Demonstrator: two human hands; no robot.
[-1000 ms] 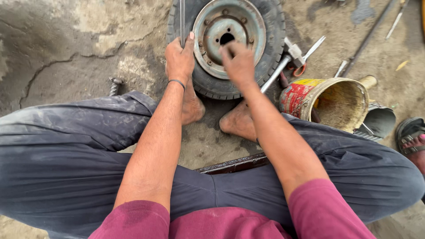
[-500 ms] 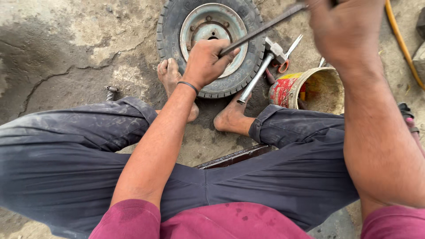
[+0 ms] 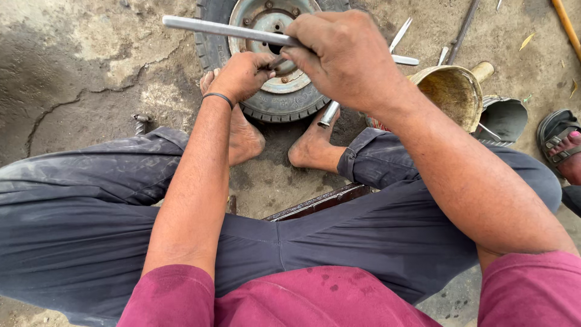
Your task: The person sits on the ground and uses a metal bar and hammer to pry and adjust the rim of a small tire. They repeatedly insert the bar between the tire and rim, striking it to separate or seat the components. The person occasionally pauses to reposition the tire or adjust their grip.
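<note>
From the head camera, the right hand (image 3: pixel 348 57) is clenched around a long metal bar (image 3: pixel 224 29), held level above a small wheel (image 3: pixel 275 60) that lies flat on the ground between the person's bare feet. The left hand (image 3: pixel 242 75) is closed on something small at the metal rim (image 3: pixel 260 18); what it pinches cannot be told. To work well, the feet should pin the tyre firmly. The bar's free end sticks out left of the fist, over the wheel's upper edge.
</note>
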